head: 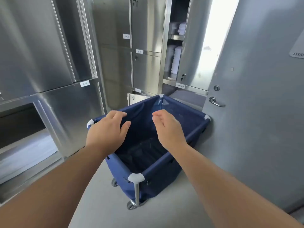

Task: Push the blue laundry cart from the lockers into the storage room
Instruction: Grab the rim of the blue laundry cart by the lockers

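Note:
The blue laundry cart [166, 163] stands on small wheels in the middle of the floor, one corner pointing at me. Its fabric bin looks empty, with a dark liner at the bottom. Grey plastic caps mark its corners. My left hand [107, 129] hovers over the cart's left rim, fingers apart, holding nothing. My right hand [167, 127] hangs above the open bin, fingers loosely curved and not touching the fabric. The cart's far right corner sits against a grey door [256, 112].
Steel lockers [54, 63] line the left side and the back. One tall locker door [194, 46] stands open, showing stacked white towels [176, 63]. The grey door on the right has a lever handle [215, 102]. A low open compartment [21, 127] is at the left.

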